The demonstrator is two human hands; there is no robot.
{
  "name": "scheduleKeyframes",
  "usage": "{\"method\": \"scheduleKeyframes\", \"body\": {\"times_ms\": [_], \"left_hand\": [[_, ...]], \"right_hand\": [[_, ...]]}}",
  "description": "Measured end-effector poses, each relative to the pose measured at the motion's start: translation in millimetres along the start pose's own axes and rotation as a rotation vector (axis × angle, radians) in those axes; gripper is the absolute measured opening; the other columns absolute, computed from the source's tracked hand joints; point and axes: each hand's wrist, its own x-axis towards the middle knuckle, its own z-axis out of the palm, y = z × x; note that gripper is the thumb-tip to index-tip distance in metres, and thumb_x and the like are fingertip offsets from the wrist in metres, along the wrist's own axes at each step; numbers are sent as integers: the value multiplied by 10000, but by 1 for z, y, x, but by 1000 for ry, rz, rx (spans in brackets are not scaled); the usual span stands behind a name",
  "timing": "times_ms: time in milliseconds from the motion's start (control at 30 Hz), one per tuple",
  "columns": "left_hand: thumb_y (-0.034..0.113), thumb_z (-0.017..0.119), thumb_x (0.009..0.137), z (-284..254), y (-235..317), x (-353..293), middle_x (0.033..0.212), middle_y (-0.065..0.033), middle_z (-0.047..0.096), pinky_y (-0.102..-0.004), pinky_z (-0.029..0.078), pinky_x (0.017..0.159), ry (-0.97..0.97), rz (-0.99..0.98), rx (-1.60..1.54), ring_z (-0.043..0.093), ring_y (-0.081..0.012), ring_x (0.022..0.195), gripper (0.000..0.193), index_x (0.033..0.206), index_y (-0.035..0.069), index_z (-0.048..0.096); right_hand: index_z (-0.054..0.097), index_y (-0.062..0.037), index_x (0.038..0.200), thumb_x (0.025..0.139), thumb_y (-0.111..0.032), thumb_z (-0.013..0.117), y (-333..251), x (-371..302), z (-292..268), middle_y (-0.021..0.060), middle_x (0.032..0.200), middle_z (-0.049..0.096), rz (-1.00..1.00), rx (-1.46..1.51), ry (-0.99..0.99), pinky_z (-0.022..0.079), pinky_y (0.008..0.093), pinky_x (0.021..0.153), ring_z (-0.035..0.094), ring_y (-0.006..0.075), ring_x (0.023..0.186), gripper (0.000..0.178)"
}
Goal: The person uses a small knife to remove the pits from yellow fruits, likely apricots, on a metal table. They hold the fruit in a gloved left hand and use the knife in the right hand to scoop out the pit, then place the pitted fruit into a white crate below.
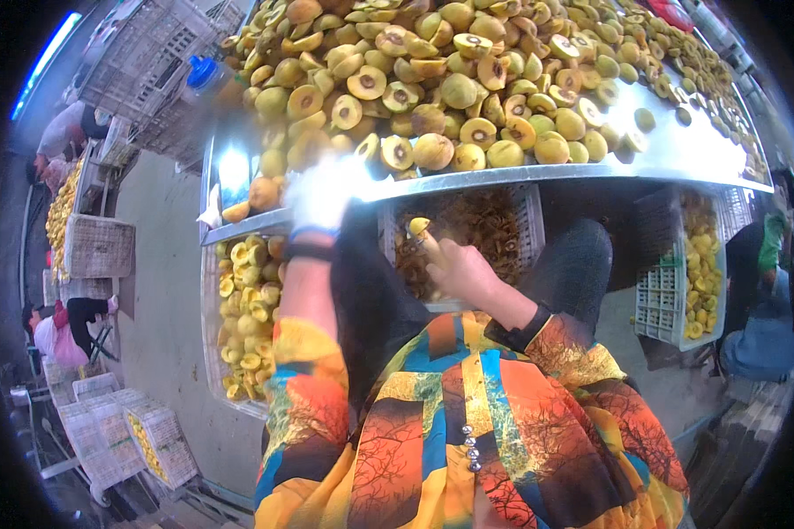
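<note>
My left hand [325, 198], in a white glove, reaches to the near edge of a metal table [512, 175] beside the piled peach halves [397, 152]. Glare and blur hide its fingers, so its grip is not clear. In my right hand [469, 275], closed and bare, is a short pitting tool [430, 247] with a pale handle. A yellow bit of peach [418, 227] shows at the tool's tip. Below it stands a crate of brown pits and scraps [468, 220], between my knees. Many halves on the table still hold their dark pits.
Left of my legs stands a crate of pitted yellow halves [249, 309]. Another crate of yellow fruit [699, 273] is at the right, near a seated person [761, 326]. A blue-lidded jar [207, 74] stands beyond the table's left corner. Stacked crates [154, 57] and other people are farther left.
</note>
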Motion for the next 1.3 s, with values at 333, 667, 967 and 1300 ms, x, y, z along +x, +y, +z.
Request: {"method": "scheduleKeyframes", "body": {"times_ms": [333, 667, 967, 1300], "left_hand": [[140, 551, 676, 47, 19, 34, 890, -181, 653, -328, 481, 800, 96, 43, -649, 630, -275, 857, 377, 1032, 63, 645], [-135, 486, 644, 23, 48, -103, 1135, -174, 569, -306, 450, 887, 225, 495, -957, 573, -266, 1044, 400, 940, 66, 665], [369, 494, 915, 61, 65, -106, 1016, -90, 564, -296, 472, 787, -171, -439, -2098, 561, -165, 922, 409, 1092, 2, 529], [393, 465, 921, 51, 59, -100, 876, -73, 591, -265, 465, 689, -131, -340, -1788, 563, -145, 771, 425, 988, -8, 589]], "right_hand": [[515, 4, 959, 791, -236, 633, 17, -7, -16, 139, 659, 581, 96, 438, -62, 439, 344, 468, 550, 236, 498, 316], [462, -53, 1003, 861, -275, 612, -10, 1, -10, 54, 615, 505, 45, 1354, -55, 315, 234, 329, 379, 89, 359, 303], [453, -4, 982, 855, -251, 591, -18, -3, 0, 179, 695, 577, -74, 429, 273, 439, 367, 482, 546, 303, 531, 310], [491, 2, 1049, 815, -251, 618, -27, -15, -17, 248, 854, 611, -150, 305, 400, 486, 411, 706, 612, 388, 839, 368]]}}
